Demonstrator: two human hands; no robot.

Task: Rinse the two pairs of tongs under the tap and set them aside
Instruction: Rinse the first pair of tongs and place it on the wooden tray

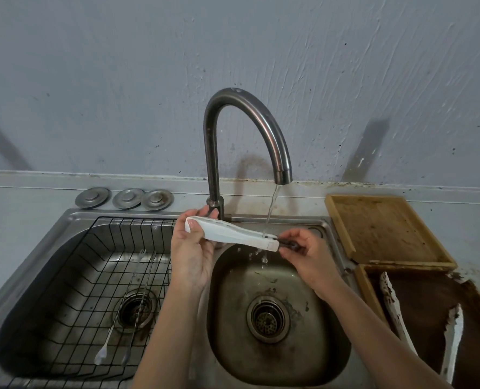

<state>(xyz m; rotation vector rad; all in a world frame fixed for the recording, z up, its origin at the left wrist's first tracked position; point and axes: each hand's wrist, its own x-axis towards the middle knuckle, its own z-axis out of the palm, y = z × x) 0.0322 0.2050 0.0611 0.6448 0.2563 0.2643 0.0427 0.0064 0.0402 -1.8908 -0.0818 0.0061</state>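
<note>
White tongs (233,234) lie almost level across the middle of the frame, above the right basin, closed flat, with a dark piece at their right end. The thin stream from the tap (247,130) strikes them near that end. Metal tongs (132,299), slim and long, lie in the wire rack at lower left, tips up.

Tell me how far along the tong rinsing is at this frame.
Done, seemingly: one metal pair lies in the wire rack over the left basin. In hand: both hands, left hand and right hand, hold the white tongs under the running tap. Left: finish rinsing and set them aside.
</note>
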